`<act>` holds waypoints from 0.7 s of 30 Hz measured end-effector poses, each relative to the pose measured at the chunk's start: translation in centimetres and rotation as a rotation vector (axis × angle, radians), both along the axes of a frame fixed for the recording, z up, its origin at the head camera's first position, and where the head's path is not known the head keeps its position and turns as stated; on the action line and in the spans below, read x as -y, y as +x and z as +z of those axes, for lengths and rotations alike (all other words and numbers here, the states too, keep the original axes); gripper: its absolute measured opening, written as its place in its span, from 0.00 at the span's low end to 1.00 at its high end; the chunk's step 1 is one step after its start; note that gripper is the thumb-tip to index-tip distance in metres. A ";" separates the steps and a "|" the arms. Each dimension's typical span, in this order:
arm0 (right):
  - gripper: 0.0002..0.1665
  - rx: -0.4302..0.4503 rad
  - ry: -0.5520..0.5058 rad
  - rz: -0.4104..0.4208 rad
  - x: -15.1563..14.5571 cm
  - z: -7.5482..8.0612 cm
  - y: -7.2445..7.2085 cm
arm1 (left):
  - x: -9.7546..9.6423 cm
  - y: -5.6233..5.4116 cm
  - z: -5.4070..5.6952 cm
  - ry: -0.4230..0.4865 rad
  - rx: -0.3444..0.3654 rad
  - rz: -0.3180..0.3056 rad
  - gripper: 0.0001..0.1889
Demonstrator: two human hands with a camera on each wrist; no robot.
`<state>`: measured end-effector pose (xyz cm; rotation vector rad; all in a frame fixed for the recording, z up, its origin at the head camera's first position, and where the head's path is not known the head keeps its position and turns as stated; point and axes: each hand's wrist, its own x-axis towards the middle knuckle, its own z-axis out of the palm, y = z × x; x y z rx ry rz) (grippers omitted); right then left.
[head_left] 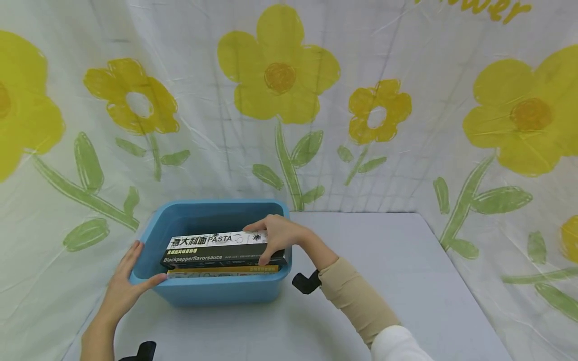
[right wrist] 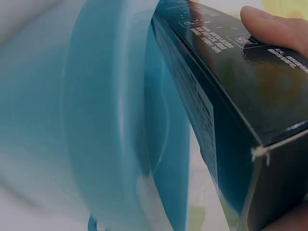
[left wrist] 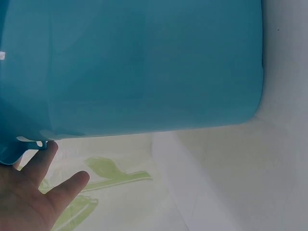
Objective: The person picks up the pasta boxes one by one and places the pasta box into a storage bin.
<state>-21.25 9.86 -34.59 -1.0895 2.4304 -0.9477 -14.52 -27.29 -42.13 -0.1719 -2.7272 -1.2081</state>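
Observation:
A black and white pasta box (head_left: 214, 250) leans at a tilt in the blue plastic bin (head_left: 217, 291). My right hand (head_left: 281, 237) grips the box near its right end, thumb on the black front and fingers over the top edge. In the right wrist view the dark end of the pasta box (right wrist: 279, 178) stands close beside the bin rim (right wrist: 130, 96). My left hand (head_left: 124, 286) rests at the bin's front left corner, thumb along the rim and fingers spread on the left side. The left wrist view shows its fingers (left wrist: 70, 190) fairly straight below the rim.
A yellow-edged box (head_left: 223, 270) lies in the bin in front of the pasta box, mostly hidden. The bin stands on a white table (head_left: 375, 271), toward its left side. Behind hangs a white cloth (head_left: 194, 75) printed with yellow flowers.

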 end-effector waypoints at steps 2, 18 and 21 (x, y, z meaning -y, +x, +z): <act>0.46 -0.008 0.018 0.007 0.5 0.0 -0.1 | 0.0 0.0 0.0 -0.001 -0.005 -0.001 0.52; 0.47 -0.021 0.165 0.018 3.4 -1.1 -0.6 | -0.1 0.0 0.0 -0.022 0.007 0.013 0.52; 0.47 -0.028 0.176 0.032 3.8 -1.0 -0.7 | -0.1 -0.1 0.0 -0.030 0.009 0.014 0.52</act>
